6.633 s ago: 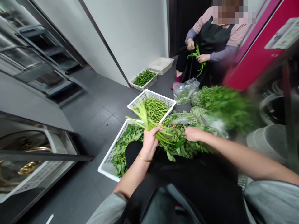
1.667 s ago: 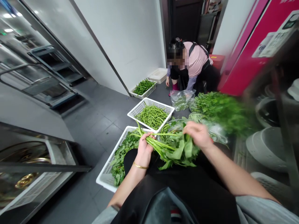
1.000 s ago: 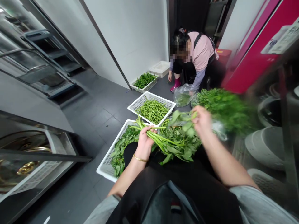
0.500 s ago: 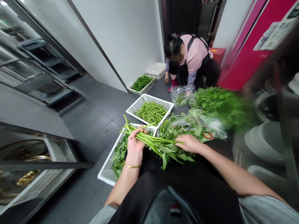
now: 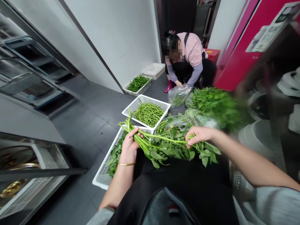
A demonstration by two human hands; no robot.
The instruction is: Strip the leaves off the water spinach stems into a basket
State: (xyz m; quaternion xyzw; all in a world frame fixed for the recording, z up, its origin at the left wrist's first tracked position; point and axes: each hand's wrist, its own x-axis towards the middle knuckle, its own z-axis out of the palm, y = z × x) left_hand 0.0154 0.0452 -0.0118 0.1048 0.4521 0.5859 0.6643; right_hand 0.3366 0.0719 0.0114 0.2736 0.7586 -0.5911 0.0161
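Observation:
My left hand (image 5: 129, 146) is closed round the stem ends of a bunch of leafy green stalks (image 5: 161, 147) that lies across my lap over a black apron. My right hand (image 5: 199, 135) pinches one long stalk at the leafy end of that bunch and holds it a little apart from the rest. Under my left hand sits a white slotted basket (image 5: 103, 175) with loose green leaves in it.
A second white basket (image 5: 134, 106) holds green beans. More greens are piled on plastic bags (image 5: 215, 104) to the right. Another person in a pink top (image 5: 187, 59) crouches at the far end over a clear bag (image 5: 177, 97). Steel racks (image 5: 35, 78) line the left.
My right hand has moved rightwards along the bunch and drawn one stalk out. The person at the far end has reached into the clear bag. My view has shifted a little.

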